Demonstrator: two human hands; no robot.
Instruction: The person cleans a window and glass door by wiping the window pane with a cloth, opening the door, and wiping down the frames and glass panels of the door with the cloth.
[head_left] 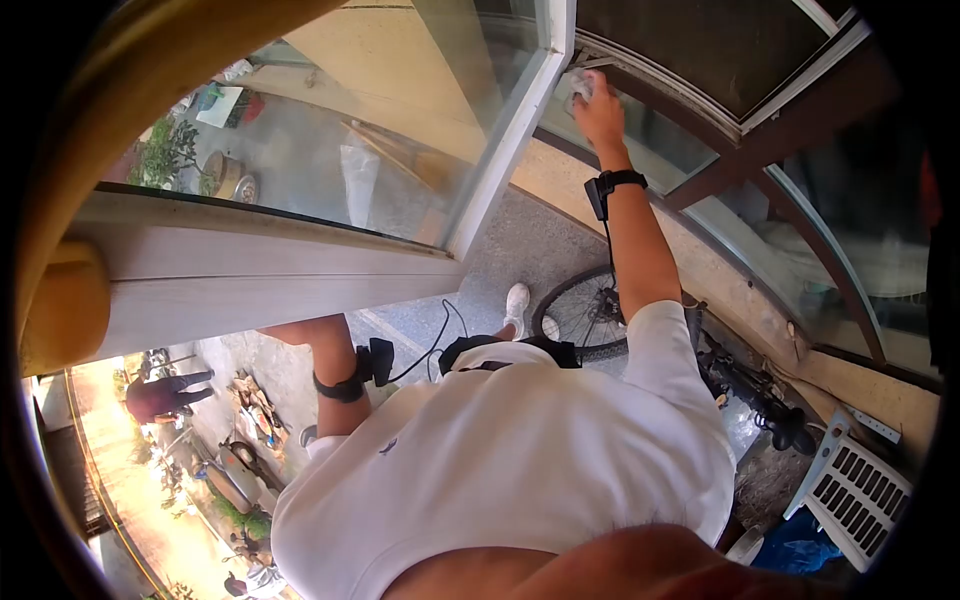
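My right hand [600, 112] is stretched up to the window at the top, its fingers closed round a crumpled white wad [582, 86], cloth or paper. The wad is at the glass near the corner of the brown window frame [735, 160]. Part of my left hand [305, 331] shows at the lower edge of the open white-framed glass sash [290, 275]. Its fingers are hidden behind that frame, so whether they grip it does not show. Both wrists wear black straps with small devices.
A bicycle wheel [588, 312] and a dark bike or scooter [760, 405] stand below, by the wall. A white slotted panel [860, 488] leans at lower right. Another person [160, 398] stands at far left, near parked vehicles. Potted plants [165, 160] show through the glass.
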